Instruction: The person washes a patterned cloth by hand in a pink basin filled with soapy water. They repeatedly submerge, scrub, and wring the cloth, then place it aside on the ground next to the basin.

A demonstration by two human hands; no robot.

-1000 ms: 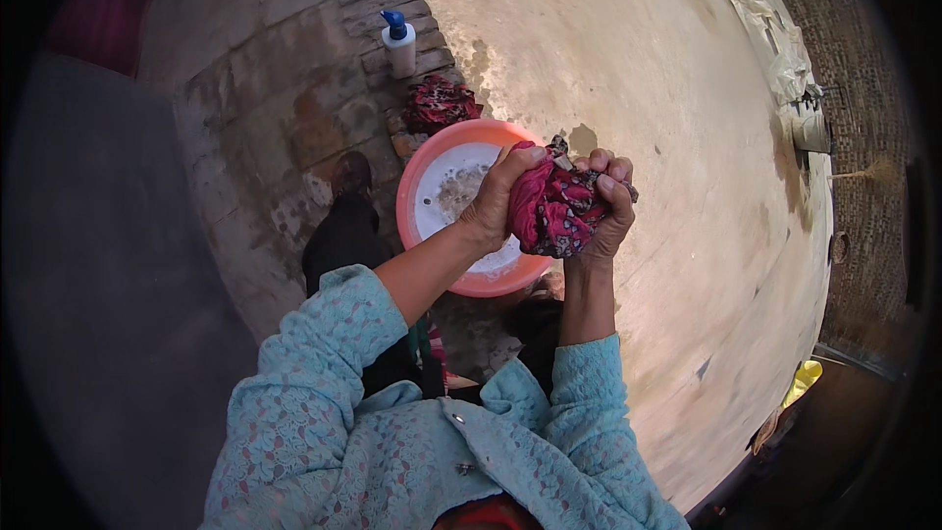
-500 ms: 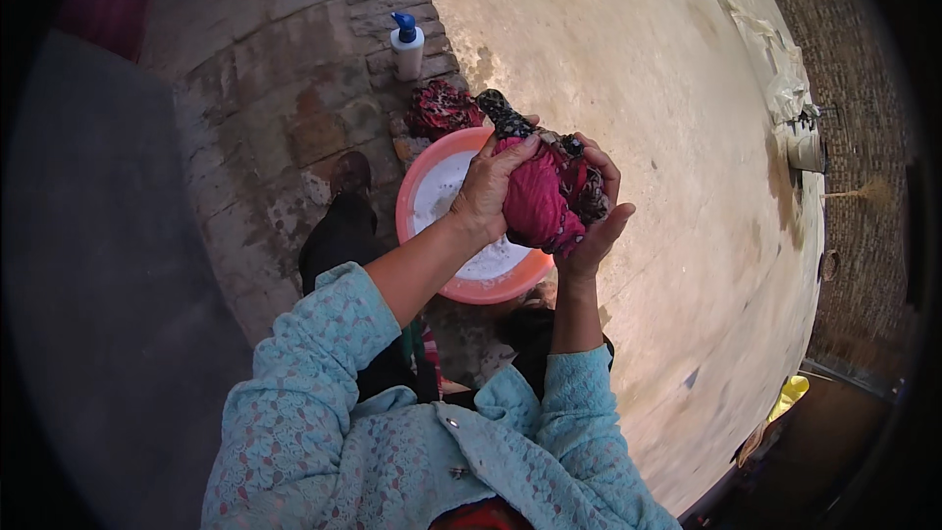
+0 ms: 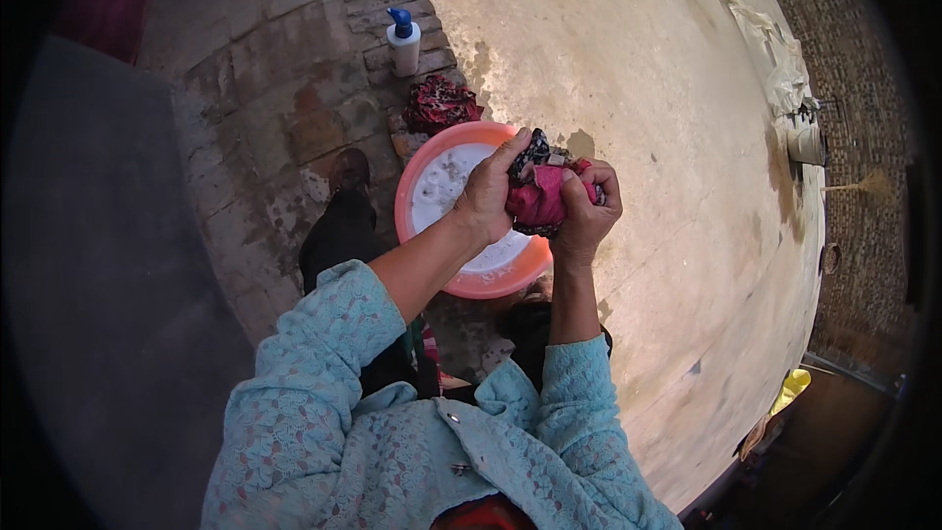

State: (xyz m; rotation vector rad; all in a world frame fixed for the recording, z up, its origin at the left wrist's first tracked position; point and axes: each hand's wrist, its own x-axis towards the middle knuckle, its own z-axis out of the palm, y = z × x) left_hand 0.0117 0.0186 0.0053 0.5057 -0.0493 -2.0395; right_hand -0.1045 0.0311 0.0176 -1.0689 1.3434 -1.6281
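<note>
Hands, the left hand (image 3: 488, 198) and right hand (image 3: 585, 208), each clench their grip tight on a bunched pink-and-black cloth (image 3: 539, 198) held above the pink basin (image 3: 424, 169) of soapy water.

This is an outdoor yard at a home, a spot for washing clothes by hand. The ground is part old brick paving (image 3: 265, 88) and part bare concrete floor (image 3: 638, 69). A pink wash basin (image 3: 432, 177) with soapy water sits on the ground. A white soap bottle (image 3: 403, 42) and a broom (image 3: 863, 185) are nearby.
</note>
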